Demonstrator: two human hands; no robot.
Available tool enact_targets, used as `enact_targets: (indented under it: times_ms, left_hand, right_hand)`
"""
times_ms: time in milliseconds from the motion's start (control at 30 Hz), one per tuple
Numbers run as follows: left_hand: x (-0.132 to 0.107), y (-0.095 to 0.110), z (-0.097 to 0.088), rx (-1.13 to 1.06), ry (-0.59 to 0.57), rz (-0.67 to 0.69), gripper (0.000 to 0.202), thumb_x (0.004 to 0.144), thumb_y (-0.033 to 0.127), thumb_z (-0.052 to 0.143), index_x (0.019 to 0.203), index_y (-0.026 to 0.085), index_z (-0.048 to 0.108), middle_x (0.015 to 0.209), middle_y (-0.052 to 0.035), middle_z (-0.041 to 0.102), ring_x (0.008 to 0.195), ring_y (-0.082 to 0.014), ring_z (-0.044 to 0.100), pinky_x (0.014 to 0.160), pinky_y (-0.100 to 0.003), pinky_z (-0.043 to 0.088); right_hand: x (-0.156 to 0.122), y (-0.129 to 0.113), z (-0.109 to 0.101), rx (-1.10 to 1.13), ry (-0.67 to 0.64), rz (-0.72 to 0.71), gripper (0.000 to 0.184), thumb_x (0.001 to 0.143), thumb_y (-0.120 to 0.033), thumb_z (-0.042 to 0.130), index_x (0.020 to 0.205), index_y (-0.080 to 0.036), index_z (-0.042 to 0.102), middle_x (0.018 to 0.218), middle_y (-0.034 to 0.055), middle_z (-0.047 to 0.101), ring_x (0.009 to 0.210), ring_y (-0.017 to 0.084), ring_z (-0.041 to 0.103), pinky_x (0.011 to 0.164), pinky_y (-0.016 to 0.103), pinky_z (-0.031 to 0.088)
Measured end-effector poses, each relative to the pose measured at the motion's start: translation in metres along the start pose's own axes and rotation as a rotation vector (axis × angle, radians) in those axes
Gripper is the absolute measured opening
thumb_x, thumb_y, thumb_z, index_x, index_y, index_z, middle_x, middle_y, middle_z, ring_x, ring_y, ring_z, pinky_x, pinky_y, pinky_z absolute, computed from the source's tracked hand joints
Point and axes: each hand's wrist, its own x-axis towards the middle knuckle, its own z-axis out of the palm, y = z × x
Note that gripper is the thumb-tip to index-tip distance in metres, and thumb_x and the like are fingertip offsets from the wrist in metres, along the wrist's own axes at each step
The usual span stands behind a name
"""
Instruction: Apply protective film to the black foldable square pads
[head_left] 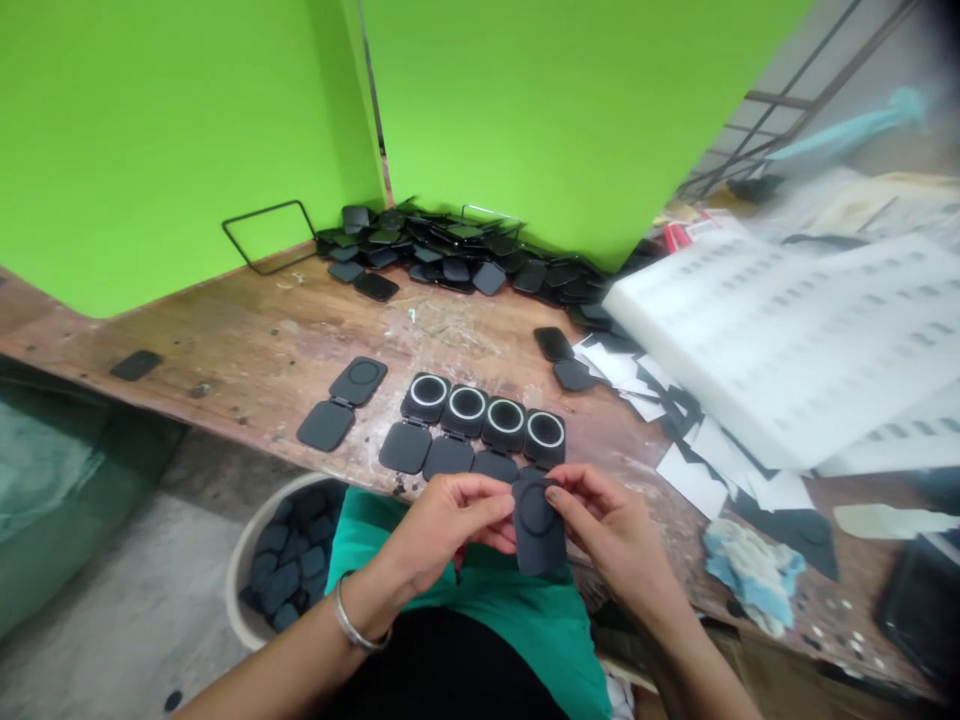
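Observation:
In the head view, I hold a dark, round-cornered flat piece with a raised ring over my lap. My left hand pinches its left edge, while the thumb and fingers of my right hand grip its upper right corner. Just beyond, several black hinged two-panel units lie open in a row, each with a white ring on its far panel and a plain near panel. Left of the row is another open unit, whose far panel shows a dark ring.
Black square pieces are heaped along the green partition. A pale bucket of dark pieces stands on the floor at left. To the right lie white paper scraps, a blue-white cloth and white foam sheets.

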Motion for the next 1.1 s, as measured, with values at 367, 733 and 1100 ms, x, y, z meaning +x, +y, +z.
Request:
enact_targets:
  times_ms: [367, 733, 1100]
  left_hand:
    - [0.002, 0.001, -0.007, 0.033, 0.032, 0.003, 0.04, 0.063, 0.045, 0.084, 0.077, 0.01, 0.071, 0.057, -0.0025, 0.067, 0.05, -0.0114, 0.063, 0.049, -0.019, 0.05]
    - [-0.001, -0.001, -0.013, 0.058, -0.164, -0.032, 0.05, 0.062, 0.043, 0.088, 0.098, 0.012, 0.071, 0.077, -0.0047, 0.072, 0.065, -0.0106, 0.065, 0.061, -0.019, 0.049]
    - [0.005, -0.01, 0.009, 0.044, 0.068, 0.052, 0.037, 0.063, 0.036, 0.085, 0.086, 0.012, 0.07, 0.075, -0.0013, 0.068, 0.066, -0.0108, 0.059, 0.066, -0.021, 0.048]
  right_hand:
    - [0.004, 0.003, 0.007, 0.135, -0.072, 0.158, 0.049, 0.064, -0.055, 0.082, 0.088, -0.016, 0.065, 0.05, -0.0086, 0.044, 0.042, 0.004, 0.034, 0.039, 0.015, 0.023]
    - [0.0, 0.006, 0.004, 0.152, -0.02, 0.119, 0.045, 0.066, -0.052, 0.082, 0.088, -0.016, 0.064, 0.047, -0.009, 0.046, 0.039, 0.004, 0.036, 0.038, 0.015, 0.026]
    - [-0.013, 0.005, 0.01, -0.089, 0.036, -0.126, 0.033, 0.079, -0.045, 0.07, 0.094, -0.016, 0.07, 0.063, 0.0023, 0.064, 0.048, 0.012, 0.055, 0.044, 0.023, 0.044]
